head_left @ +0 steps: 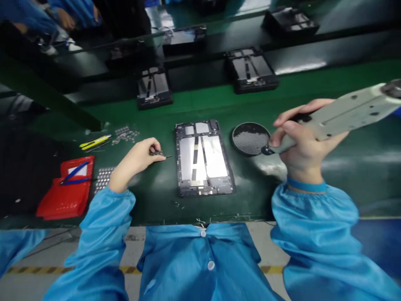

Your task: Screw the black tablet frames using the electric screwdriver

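Observation:
My right hand is wrapped round a pale electric screwdriver. Its dark tip is at the near right rim of a round black dish filled with small screws; whether it touches is unclear. An opened tablet lies flat on the green bench between my hands, its inner side facing up. Left of the tablet, my left hand pinches a small dark metal part with a thin end sticking out to the right. The fingers hide most of that part.
At left, blue-handled pliers lie on a red pouch. Nearby are yellow tools, loose small metal parts and a sheet of small pieces. Stacked tablets stand farther back. A co-worker's hand shows at top left.

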### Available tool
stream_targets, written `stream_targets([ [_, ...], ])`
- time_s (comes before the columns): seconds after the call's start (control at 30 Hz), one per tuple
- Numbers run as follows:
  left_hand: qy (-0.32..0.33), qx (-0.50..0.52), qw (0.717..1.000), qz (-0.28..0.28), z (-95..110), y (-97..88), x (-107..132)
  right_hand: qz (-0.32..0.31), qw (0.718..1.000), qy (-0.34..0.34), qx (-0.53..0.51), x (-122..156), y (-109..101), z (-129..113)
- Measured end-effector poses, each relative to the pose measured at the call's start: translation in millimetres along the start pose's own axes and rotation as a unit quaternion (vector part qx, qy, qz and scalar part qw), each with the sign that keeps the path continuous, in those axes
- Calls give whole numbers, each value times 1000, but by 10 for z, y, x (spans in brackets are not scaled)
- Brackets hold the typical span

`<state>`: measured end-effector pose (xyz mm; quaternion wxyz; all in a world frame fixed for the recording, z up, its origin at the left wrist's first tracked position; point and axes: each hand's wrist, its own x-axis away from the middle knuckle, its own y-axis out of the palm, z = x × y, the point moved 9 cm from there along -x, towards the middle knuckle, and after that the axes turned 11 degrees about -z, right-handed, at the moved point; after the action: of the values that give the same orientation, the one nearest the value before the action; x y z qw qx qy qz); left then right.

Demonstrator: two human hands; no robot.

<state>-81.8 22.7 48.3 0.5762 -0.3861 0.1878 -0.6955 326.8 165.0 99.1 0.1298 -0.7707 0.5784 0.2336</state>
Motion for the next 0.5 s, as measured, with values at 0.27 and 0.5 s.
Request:
stream_targets([
  [0.27,-9,-33,999,0,89,-61,41,24,998,12,54,32,79,-62],
  [0.5,-35,-92,995,3,25,-150,-110,16,996,32,85,5,88,-31],
])
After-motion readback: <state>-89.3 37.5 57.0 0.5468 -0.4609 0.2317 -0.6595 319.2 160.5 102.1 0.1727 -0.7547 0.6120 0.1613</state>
